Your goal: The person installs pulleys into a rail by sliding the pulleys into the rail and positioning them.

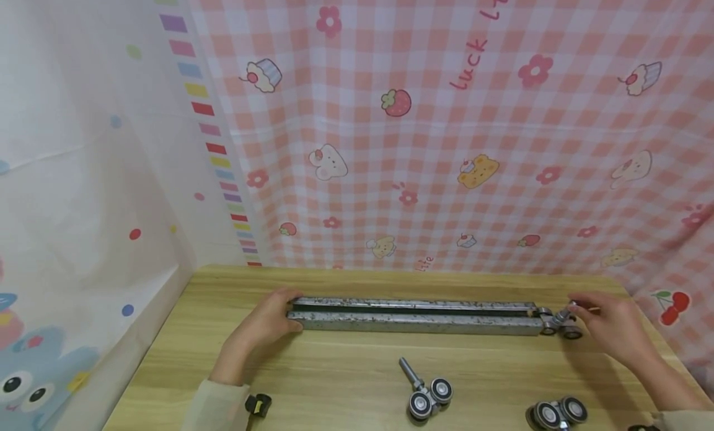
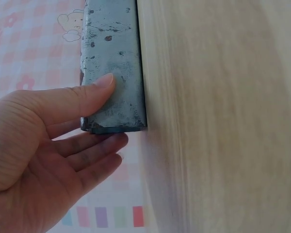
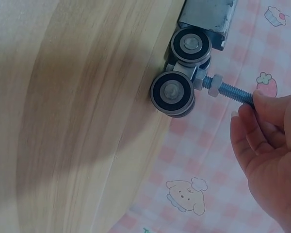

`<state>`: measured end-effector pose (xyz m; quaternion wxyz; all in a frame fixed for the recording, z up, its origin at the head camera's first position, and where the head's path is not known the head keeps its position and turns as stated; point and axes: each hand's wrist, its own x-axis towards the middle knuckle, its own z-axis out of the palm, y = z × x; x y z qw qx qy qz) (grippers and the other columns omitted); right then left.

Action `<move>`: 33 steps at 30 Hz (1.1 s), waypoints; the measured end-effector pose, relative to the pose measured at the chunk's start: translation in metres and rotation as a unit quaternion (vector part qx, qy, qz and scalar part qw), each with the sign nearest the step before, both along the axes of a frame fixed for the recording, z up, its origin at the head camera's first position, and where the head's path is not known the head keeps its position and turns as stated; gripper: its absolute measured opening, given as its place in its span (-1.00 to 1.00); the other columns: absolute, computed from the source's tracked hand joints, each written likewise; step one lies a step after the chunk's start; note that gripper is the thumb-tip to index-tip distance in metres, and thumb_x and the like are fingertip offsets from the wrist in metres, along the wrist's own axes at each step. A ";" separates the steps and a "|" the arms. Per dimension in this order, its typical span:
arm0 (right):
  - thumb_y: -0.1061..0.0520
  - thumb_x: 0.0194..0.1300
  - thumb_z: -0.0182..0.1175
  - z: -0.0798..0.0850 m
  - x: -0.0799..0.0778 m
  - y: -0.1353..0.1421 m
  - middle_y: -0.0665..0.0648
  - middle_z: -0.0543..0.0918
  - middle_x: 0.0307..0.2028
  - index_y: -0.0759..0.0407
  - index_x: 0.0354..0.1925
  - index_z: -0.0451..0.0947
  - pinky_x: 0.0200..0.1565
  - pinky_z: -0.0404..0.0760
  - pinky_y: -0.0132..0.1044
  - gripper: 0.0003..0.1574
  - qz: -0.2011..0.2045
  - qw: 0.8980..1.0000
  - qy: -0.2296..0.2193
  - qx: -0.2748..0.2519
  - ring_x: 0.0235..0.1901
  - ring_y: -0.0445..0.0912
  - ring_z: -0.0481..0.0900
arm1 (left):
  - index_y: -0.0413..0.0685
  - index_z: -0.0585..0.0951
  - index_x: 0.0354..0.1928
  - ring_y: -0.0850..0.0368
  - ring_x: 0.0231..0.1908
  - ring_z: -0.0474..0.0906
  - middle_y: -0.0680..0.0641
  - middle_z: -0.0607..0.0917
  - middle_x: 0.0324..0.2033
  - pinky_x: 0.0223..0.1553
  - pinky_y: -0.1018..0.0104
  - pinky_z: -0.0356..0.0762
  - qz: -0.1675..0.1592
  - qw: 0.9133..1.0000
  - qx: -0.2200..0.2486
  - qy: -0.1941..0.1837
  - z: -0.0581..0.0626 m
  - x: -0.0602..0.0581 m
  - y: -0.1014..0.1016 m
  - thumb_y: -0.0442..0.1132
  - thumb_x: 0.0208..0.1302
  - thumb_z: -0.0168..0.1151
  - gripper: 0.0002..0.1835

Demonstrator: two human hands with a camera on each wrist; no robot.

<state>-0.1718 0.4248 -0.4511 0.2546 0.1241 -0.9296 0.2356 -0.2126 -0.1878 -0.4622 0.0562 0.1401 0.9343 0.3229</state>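
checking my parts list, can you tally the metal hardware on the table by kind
Long grey slotted metal rail: 1
Silvery metal roller trolleys with black-ringed wheels: 3
Total: 4

Soft, muted light fills the head view; a faint shadow (image 1: 586, 363) lies on the table (image 1: 340, 375) beside the right forearm (image 1: 664, 381), and the rail (image 1: 413, 323) shows pale glints. A broad, soft-edged shadow darkens the right wrist view; the left wrist view looks slightly hazy.
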 end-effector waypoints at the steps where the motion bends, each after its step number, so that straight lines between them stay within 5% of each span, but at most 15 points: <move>1: 0.56 0.09 0.43 0.000 0.000 -0.001 0.37 0.77 -0.33 0.48 -0.18 0.72 -0.41 0.47 -0.74 -0.73 -0.001 1.000 -0.007 -0.001 -0.38 -0.51 0.51 | -0.33 0.60 0.28 -0.26 0.21 0.56 -0.28 0.65 0.17 0.26 -0.16 0.54 0.001 1.000 0.000 0.000 0.000 0.000 0.000 -0.44 0.08 0.60 -0.33; 11: 0.53 0.19 0.38 0.004 0.003 -0.007 0.37 0.76 -0.28 0.47 -0.12 0.71 -0.41 0.53 -0.65 -0.75 -0.001 0.999 -0.047 -0.006 -0.34 -0.54 0.49 | -0.33 0.60 0.28 -0.26 0.22 0.56 -0.28 0.65 0.17 0.28 -0.16 0.53 0.003 1.000 0.003 -0.003 -0.002 -0.001 0.000 -0.43 0.09 0.59 -0.34; 33: 0.52 0.19 0.39 0.004 -0.002 -0.011 0.35 0.78 -0.27 0.43 -0.09 0.73 -0.45 0.55 -0.57 -0.72 0.009 0.999 -0.038 0.003 -0.36 -0.50 0.53 | -0.32 0.59 0.29 -0.23 0.22 0.56 -0.27 0.65 0.17 0.27 -0.14 0.55 0.008 1.000 0.006 -0.006 -0.003 -0.001 -0.001 -0.44 0.11 0.58 -0.34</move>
